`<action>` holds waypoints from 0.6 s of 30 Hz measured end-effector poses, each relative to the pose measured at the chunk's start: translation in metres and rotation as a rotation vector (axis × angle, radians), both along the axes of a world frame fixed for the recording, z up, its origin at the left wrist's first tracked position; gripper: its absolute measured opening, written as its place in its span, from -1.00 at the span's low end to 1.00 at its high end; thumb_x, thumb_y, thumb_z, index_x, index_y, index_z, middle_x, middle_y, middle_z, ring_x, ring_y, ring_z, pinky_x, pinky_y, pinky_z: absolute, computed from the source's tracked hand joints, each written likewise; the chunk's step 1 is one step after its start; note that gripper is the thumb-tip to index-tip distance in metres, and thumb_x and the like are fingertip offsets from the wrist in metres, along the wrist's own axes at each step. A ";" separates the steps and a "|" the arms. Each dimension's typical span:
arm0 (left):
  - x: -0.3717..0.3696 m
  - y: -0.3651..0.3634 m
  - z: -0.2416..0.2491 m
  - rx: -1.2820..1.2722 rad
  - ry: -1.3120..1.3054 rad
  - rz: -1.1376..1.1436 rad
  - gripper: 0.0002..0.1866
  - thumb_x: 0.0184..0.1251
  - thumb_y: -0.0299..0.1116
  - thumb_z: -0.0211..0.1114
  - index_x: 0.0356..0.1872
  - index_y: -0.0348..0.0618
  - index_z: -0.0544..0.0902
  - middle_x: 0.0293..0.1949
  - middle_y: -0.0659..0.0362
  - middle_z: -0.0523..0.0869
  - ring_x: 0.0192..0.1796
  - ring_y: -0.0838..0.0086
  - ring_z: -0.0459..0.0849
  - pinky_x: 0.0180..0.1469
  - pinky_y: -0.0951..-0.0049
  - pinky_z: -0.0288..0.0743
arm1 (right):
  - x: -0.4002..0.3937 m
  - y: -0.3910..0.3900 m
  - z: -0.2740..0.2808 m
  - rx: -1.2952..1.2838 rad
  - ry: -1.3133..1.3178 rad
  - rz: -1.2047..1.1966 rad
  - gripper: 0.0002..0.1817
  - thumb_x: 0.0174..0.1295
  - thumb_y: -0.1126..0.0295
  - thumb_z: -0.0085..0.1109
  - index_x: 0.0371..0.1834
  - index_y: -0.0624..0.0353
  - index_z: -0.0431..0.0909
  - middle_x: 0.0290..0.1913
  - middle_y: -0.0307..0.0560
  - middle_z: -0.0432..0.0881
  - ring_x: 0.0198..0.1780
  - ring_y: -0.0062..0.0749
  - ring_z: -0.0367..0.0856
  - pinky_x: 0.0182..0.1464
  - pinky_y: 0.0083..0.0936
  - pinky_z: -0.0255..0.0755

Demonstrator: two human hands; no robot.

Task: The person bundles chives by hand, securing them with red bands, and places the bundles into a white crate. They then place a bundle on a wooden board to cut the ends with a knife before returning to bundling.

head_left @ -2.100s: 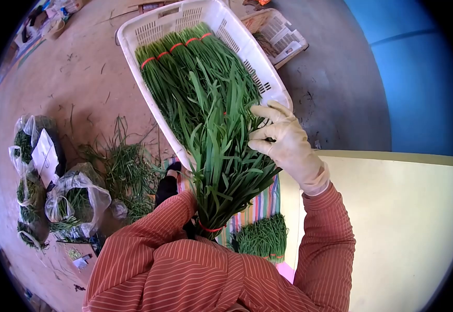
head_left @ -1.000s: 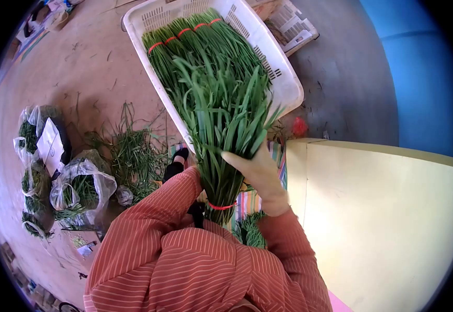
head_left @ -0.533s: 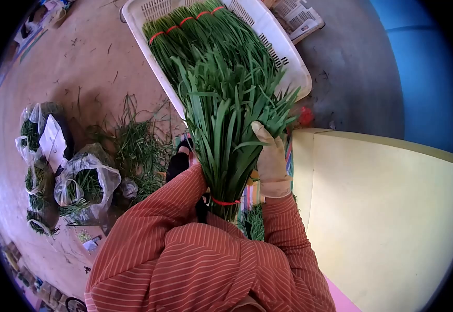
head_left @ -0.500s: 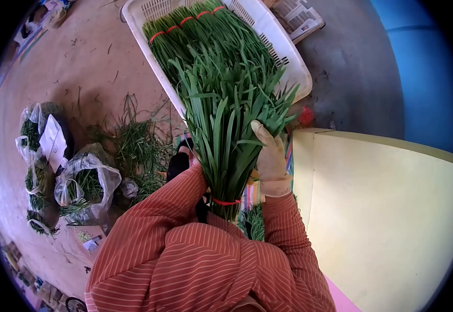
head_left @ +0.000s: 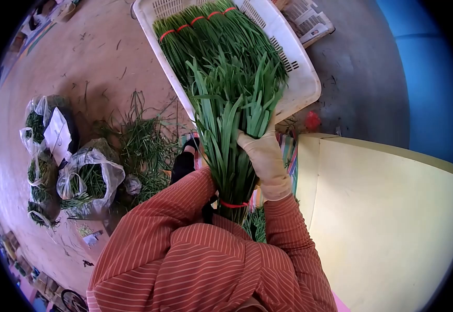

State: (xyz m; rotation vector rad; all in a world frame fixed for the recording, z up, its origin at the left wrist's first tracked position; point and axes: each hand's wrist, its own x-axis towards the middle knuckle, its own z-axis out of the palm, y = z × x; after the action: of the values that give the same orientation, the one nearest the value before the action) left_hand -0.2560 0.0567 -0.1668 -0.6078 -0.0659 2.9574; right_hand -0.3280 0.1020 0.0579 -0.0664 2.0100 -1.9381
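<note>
A bunch of garlic chives (head_left: 229,151) stands in front of my chest, its long flat leaves fanning away from me. Near its base, a red band (head_left: 234,204) ties it. My right hand (head_left: 266,161), in a pale glove, is closed around the right side of the leaves, thumb in front and fingers hidden behind. The left sleeve (head_left: 184,187) reaches to the bunch's left side, but my left hand is hidden behind the leaves. Beyond the leaf tips, a white plastic basket (head_left: 302,86) holds several chive bunches (head_left: 205,36) with red bands.
Loose green leaves (head_left: 145,145) are strewn on the floor to the left, beside clear plastic bags (head_left: 112,177) of greens. A pale yellow panel (head_left: 377,197) stands close on the right. Newspaper (head_left: 309,23) lies behind the basket. Striped cloth (head_left: 289,148) shows beneath the bunch.
My right hand has shifted left and inward against the bunch, and its splayed right-hand leaves are now gathered more upright. The whole view has shifted slightly.
</note>
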 end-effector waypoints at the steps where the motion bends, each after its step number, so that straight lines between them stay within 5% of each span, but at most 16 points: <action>1: 0.002 0.003 -0.006 -0.022 -0.003 0.010 -0.27 0.55 0.20 -0.07 0.45 -0.22 0.36 0.35 -0.05 0.52 0.35 0.10 0.51 0.42 0.07 0.36 | -0.004 0.005 -0.002 0.030 -0.050 -0.007 -0.44 0.26 0.57 0.30 0.34 0.25 0.39 0.13 -0.21 0.63 0.07 -0.53 0.59 0.16 -0.54 0.45; 4: 0.022 -0.007 -0.004 -0.006 -0.108 -0.095 -0.26 0.52 0.24 -0.05 0.44 -0.15 0.38 0.36 -0.01 0.51 0.32 0.10 0.54 0.36 0.03 0.41 | -0.009 0.023 -0.015 0.051 -0.135 -0.103 -0.58 0.33 0.57 0.18 0.27 0.25 0.47 0.09 -0.20 0.67 0.05 -0.51 0.61 0.16 -0.55 0.43; 5: 0.027 -0.034 0.062 0.070 -0.241 -0.191 -0.26 0.49 0.28 -0.02 0.43 -0.10 0.39 0.36 0.01 0.51 0.28 0.09 0.56 0.29 -0.01 0.47 | -0.010 0.027 -0.016 0.055 -0.127 -0.112 -0.58 0.33 0.57 0.18 0.27 0.25 0.47 0.09 -0.20 0.67 0.05 -0.51 0.61 0.16 -0.55 0.43; 6: 0.033 -0.035 0.061 0.037 -0.034 -0.145 -0.16 0.40 0.38 0.01 0.47 -0.07 0.34 0.41 0.07 0.46 0.36 0.16 0.49 0.37 0.16 0.39 | -0.011 0.030 -0.015 0.022 -0.096 -0.187 -0.59 0.34 0.58 0.17 0.26 0.25 0.47 0.09 -0.20 0.67 0.06 -0.51 0.61 0.17 -0.55 0.43; 7: 0.044 -0.033 0.047 -0.846 0.281 -0.368 -0.13 0.40 0.38 0.00 0.53 -0.04 0.25 0.45 0.12 0.39 0.45 0.22 0.38 0.45 0.31 0.26 | -0.011 0.034 -0.015 -0.012 -0.066 -0.263 -0.59 0.35 0.58 0.16 0.26 0.24 0.47 0.09 -0.20 0.68 0.07 -0.51 0.61 0.17 -0.54 0.42; 8: 0.041 -0.032 0.058 -0.839 0.291 -0.374 -0.13 0.40 0.38 0.00 0.53 -0.04 0.25 0.45 0.12 0.39 0.45 0.22 0.38 0.45 0.31 0.26 | -0.014 0.036 -0.016 0.022 -0.022 -0.258 -0.56 0.36 0.56 0.15 0.32 0.24 0.42 0.11 -0.18 0.66 0.08 -0.49 0.61 0.19 -0.54 0.41; 13: 0.006 -0.044 0.202 -0.792 0.107 -0.160 -0.27 0.28 -0.42 0.45 0.45 -0.10 0.31 0.21 0.16 0.60 0.18 0.47 0.57 0.26 0.38 0.46 | -0.018 0.022 0.027 0.124 0.092 -0.262 -0.57 0.38 0.56 0.14 0.32 0.23 0.44 0.15 -0.19 0.61 0.10 -0.49 0.54 0.21 -0.53 0.41; 15: -0.006 -0.038 0.206 -0.729 -0.034 -0.178 -0.43 0.31 -0.42 0.44 0.32 -0.12 0.46 0.06 0.20 0.69 0.07 0.51 0.63 0.17 0.42 0.52 | -0.010 0.016 0.035 0.222 0.239 -0.201 -0.49 0.39 0.54 0.14 0.40 0.25 0.33 0.14 -0.11 0.66 0.11 -0.44 0.59 0.23 -0.49 0.40; 18: -0.016 -0.046 0.193 -0.715 -0.127 -0.171 -0.63 0.33 -0.26 0.43 0.10 -0.14 0.64 -0.06 0.24 0.74 -0.03 0.53 0.68 0.09 0.46 0.54 | -0.006 0.019 0.061 0.130 0.254 -0.200 -0.55 0.37 0.53 0.20 0.32 0.25 0.44 0.13 -0.17 0.65 0.11 -0.50 0.55 0.23 -0.50 0.39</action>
State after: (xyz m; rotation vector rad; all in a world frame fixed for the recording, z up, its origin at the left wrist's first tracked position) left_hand -0.2718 0.0103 0.0259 -0.8165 1.0073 2.7140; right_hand -0.3336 0.1214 0.1185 -0.0862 2.3855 -1.9962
